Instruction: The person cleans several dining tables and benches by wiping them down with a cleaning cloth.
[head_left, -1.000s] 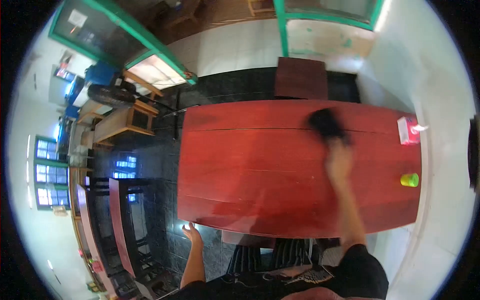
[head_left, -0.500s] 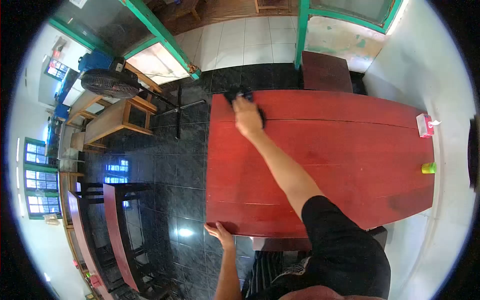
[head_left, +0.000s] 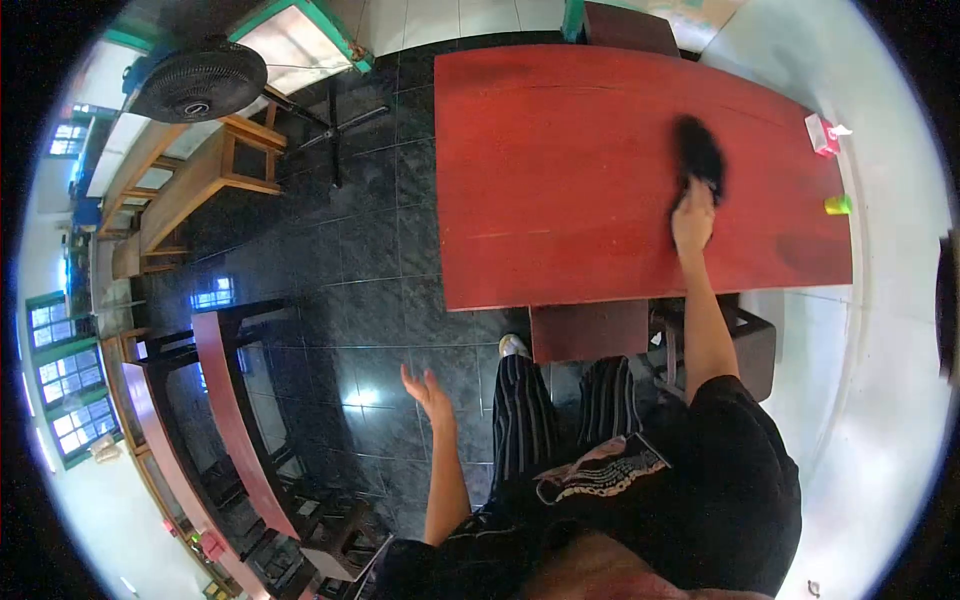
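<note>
My right hand (head_left: 692, 220) is closed on a black cloth (head_left: 700, 150), blurred by motion, against the top of the red wooden table (head_left: 560, 190). The cloth spreads out beyond my fingers on the right half of the tabletop. Away from the table's near left corner, my left hand (head_left: 428, 396) hangs in the air over the dark floor. Its fingers are apart and it holds nothing.
A pink tissue box (head_left: 823, 135) and a green-yellow container (head_left: 838, 205) stand at the table's right end by the wall. A reddish bench (head_left: 590, 332) is at the near edge. At left are a black standing fan (head_left: 200, 80) and long benches (head_left: 240, 420).
My right hand has swept the black cloth from the table's far left corner to its right half. My left hand has come off the near left corner. The view has tilted down and back.
</note>
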